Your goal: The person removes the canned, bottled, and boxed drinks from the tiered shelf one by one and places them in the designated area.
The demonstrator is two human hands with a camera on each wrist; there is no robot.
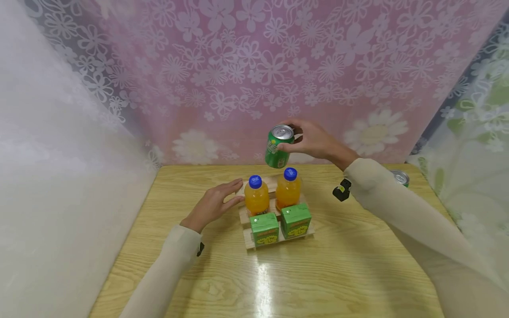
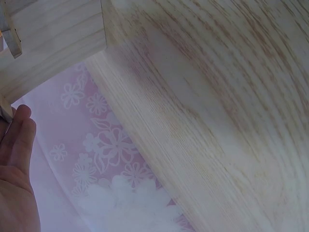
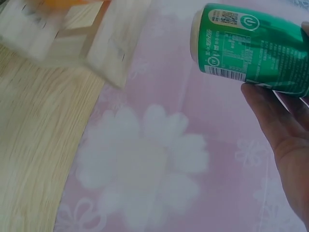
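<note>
My right hand [image 1: 314, 139] grips a green soda can [image 1: 277, 148] in the air, above and behind a small stepped wooden rack [image 1: 249, 238]. In the right wrist view the can [image 3: 251, 48] lies across the fingers, its label and barcode showing. My left hand [image 1: 214, 203] rests against the left side of the rack with fingers extended; in the left wrist view its fingertips touch the wood's edge. On the rack's middle step stand two orange juice bottles with blue caps, a left bottle [image 1: 256, 196] and a right bottle [image 1: 288, 190]. Two green juice boxes, left [image 1: 265, 229] and right [image 1: 296, 221], occupy the front step.
Another can [image 1: 399, 177] stands at the table's back right, partly hidden behind the right sleeve. A pink flowered curtain [image 1: 238, 88] hangs along the far edge of the wooden table [image 1: 222, 282]. Pale sheets close off both sides.
</note>
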